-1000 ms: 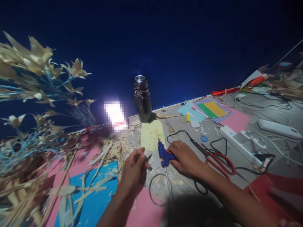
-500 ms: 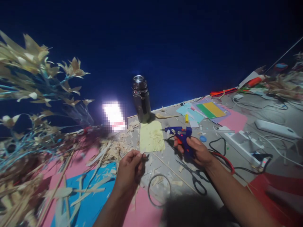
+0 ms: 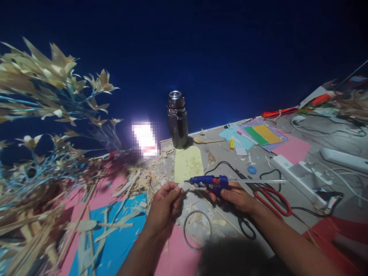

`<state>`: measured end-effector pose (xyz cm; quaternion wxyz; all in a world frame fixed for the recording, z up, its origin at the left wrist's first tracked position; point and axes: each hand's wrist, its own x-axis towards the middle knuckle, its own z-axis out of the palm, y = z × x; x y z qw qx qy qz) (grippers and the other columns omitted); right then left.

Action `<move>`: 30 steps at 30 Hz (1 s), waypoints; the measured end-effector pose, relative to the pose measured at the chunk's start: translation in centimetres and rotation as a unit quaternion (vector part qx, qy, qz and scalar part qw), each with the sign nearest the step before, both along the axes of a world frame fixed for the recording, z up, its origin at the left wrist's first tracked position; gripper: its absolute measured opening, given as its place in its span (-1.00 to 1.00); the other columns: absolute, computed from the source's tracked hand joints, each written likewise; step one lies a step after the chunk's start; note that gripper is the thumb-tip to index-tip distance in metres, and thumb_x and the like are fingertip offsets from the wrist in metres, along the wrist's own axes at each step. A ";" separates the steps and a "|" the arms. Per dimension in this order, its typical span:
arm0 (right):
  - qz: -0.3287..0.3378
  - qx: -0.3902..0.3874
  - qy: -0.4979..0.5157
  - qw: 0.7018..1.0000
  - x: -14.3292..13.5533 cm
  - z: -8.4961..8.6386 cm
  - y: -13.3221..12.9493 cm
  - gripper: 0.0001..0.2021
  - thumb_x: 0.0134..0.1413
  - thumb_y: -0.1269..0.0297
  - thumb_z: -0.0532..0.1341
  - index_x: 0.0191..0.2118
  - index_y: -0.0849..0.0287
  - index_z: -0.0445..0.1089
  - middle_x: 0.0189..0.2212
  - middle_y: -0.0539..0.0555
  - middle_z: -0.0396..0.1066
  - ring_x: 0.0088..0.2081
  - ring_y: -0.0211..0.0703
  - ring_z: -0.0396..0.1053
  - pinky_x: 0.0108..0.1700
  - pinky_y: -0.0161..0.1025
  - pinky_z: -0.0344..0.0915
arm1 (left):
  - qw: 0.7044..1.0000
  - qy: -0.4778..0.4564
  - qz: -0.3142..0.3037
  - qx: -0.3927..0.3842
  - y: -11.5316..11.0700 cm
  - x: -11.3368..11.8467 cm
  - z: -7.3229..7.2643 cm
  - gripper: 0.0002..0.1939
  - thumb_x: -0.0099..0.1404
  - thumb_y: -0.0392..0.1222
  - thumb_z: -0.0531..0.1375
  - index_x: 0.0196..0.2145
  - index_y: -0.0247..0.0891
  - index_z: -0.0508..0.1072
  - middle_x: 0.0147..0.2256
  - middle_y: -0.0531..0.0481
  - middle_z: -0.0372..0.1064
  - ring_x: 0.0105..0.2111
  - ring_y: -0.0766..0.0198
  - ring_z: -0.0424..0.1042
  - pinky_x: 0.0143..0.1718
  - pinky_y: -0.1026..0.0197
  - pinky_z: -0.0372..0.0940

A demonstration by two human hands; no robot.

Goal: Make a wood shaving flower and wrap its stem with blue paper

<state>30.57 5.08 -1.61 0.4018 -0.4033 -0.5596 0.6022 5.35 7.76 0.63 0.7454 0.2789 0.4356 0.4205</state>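
My right hand (image 3: 234, 195) is closed around the grip of a blue hot glue gun (image 3: 208, 181), its nozzle pointing left and a clear glue stick (image 3: 257, 180) sticking out of its back. The nozzle tip is at the fingertips of my left hand (image 3: 168, 199). Those fingers are pinched together on something small and thin that I cannot make out. Just beyond lies a pale yellow sheet (image 3: 188, 165) with dried glue and scraps on it. Black-handled scissors (image 3: 247, 229) lie partly hidden under my right hand. A grey ring (image 3: 197, 230) rests nearer to me.
A dark steel flask (image 3: 178, 124) stands behind the yellow sheet. Dried-husk flowers (image 3: 97, 86) and pale shavings (image 3: 143, 178) fill the left. On the right are red-handled scissors (image 3: 273, 201), a white power strip (image 3: 299, 180) with cords, and coloured paper (image 3: 261, 134).
My right hand has brought the glue gun down and left, so its nozzle now meets my left fingertips. The left hand keeps its pinch. The view has shifted slightly.
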 end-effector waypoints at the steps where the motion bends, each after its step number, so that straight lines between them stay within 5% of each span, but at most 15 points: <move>1: 0.002 0.005 -0.004 1.000 0.0 0.1 0.0 -0.44 0.20 -0.24 0.25 -0.13 0.24 0.58 -0.33 0.15 0.48 -0.38 -0.17 0.31 -0.33 -0.25 0.24 | 1.000 -0.002 -0.002 0.001 0.0 0.0 0.0 -0.70 0.18 -0.06 0.41 -0.39 -0.25 0.39 -0.71 0.22 0.14 -0.74 0.52 -0.06 -0.68 0.41 -0.18; 7: 0.008 0.009 -0.016 1.000 -0.1 0.1 0.3 -0.48 0.17 -0.25 0.27 -0.29 0.21 0.57 -0.30 0.15 0.46 -0.28 -0.09 0.36 -0.22 -0.21 0.26 | 1.000 -0.020 -0.005 0.004 0.1 0.0 0.1 -0.68 0.15 -0.06 0.44 -0.40 -0.25 0.39 -0.70 0.21 0.15 -0.72 0.53 -0.08 -0.68 0.42 -0.18; 30: -0.015 0.043 -0.017 0.999 -0.2 -0.2 0.2 -0.56 0.15 -0.18 0.30 -0.29 0.16 0.61 -0.41 0.11 0.44 -0.35 -0.04 0.32 -0.28 -0.15 0.23 | 1.000 -0.028 -0.013 -0.004 -0.1 -0.1 0.0 -0.68 0.14 -0.11 0.44 -0.40 -0.26 0.37 -0.69 0.18 0.19 -0.71 0.52 -0.04 -0.64 0.38 -0.21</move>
